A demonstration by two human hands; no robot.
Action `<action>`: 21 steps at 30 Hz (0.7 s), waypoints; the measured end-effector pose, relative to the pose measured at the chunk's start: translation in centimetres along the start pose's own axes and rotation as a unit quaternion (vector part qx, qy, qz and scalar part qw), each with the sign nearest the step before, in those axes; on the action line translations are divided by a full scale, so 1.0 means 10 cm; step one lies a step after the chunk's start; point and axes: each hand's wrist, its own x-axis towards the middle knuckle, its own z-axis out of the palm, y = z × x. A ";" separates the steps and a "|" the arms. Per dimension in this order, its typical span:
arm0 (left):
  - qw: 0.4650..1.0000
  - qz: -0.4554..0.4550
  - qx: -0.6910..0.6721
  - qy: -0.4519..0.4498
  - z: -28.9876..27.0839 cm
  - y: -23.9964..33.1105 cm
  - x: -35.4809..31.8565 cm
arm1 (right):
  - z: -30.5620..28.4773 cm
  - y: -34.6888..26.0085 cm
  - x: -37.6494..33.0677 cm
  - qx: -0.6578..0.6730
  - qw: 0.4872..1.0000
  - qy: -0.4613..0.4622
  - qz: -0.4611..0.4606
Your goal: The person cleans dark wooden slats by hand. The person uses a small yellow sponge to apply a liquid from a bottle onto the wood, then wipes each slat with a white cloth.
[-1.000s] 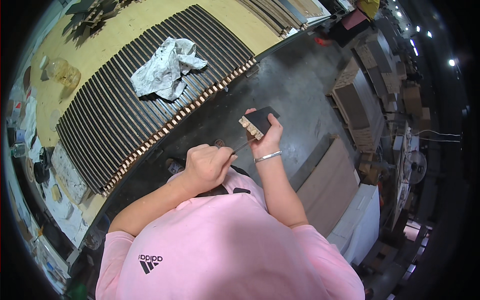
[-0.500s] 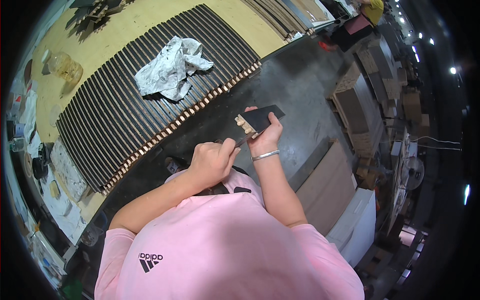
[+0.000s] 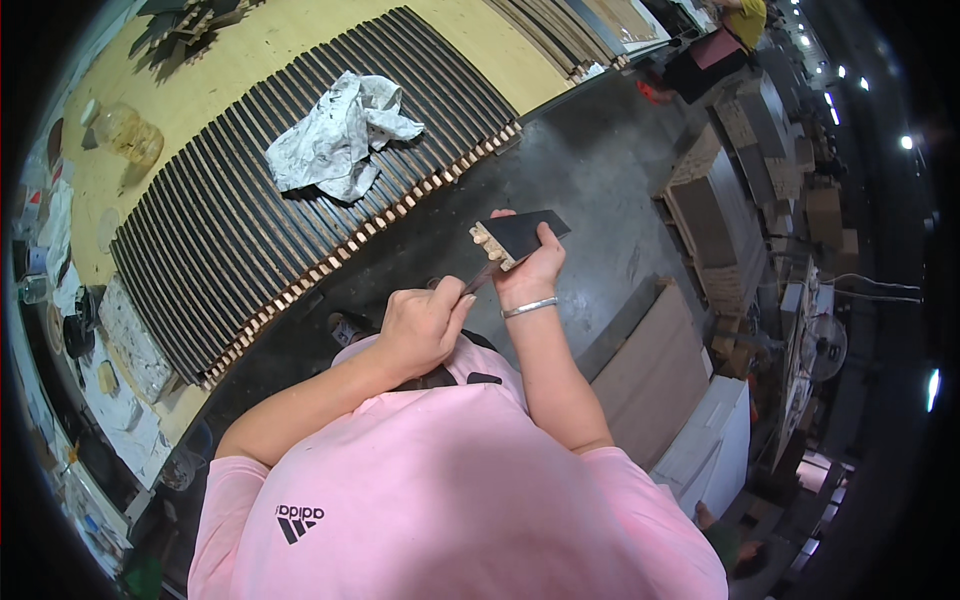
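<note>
My right hand (image 3: 533,268) grips a short block (image 3: 515,238) with a dark painted face and a pale raw wood end, held up in front of my chest. A silver bangle (image 3: 529,307) circles that wrist. My left hand (image 3: 420,325) is closed around a thin dark tool (image 3: 478,283) whose tip touches the lower edge of the block. Both hands hover above the dark floor, near the front edge of the workbench.
A long row of dark painted slats (image 3: 300,215) with pale ends lies across the yellow workbench (image 3: 290,40), a crumpled stained rag (image 3: 338,142) on top. A plastic jar (image 3: 125,135) stands at the left. Board stacks (image 3: 700,215) and flat panels (image 3: 655,375) sit on the floor (image 3: 600,170) at the right.
The block has been raised slightly and turned, so more of its dark face shows. My left hand has shifted a little with the tool still against the block.
</note>
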 end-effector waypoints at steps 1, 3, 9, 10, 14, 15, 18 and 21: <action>1.000 -0.021 -0.006 -0.003 0.00 0.00 -0.01 | -0.01 0.00 0.02 0.003 1.000 0.006 -0.006; 1.000 -0.002 -0.012 0.000 0.00 0.02 -0.01 | -0.02 -0.01 0.03 0.006 1.000 0.012 -0.011; 1.000 0.000 0.016 -0.006 0.01 -0.03 -0.01 | -0.08 -0.03 0.05 0.014 1.000 -0.007 0.005; 0.999 -0.016 0.029 -0.004 0.01 -0.07 -0.04 | -0.07 -0.02 0.03 0.016 1.000 -0.004 0.002; 0.996 -0.093 -0.007 0.008 -0.07 -0.11 -0.08 | -0.09 -0.07 -0.04 0.013 1.000 -0.011 0.014; 0.996 -0.090 -0.019 0.012 -0.08 -0.10 -0.07 | -0.10 -0.07 -0.04 0.013 1.000 -0.011 0.014; 0.997 -0.066 -0.021 0.017 -0.08 -0.08 -0.06 | -0.14 -0.08 -0.02 0.048 0.998 -0.012 0.046; 1.000 -0.024 0.004 0.016 -0.09 -0.06 -0.02 | -0.16 -0.06 -0.04 0.040 0.997 -0.036 0.057</action>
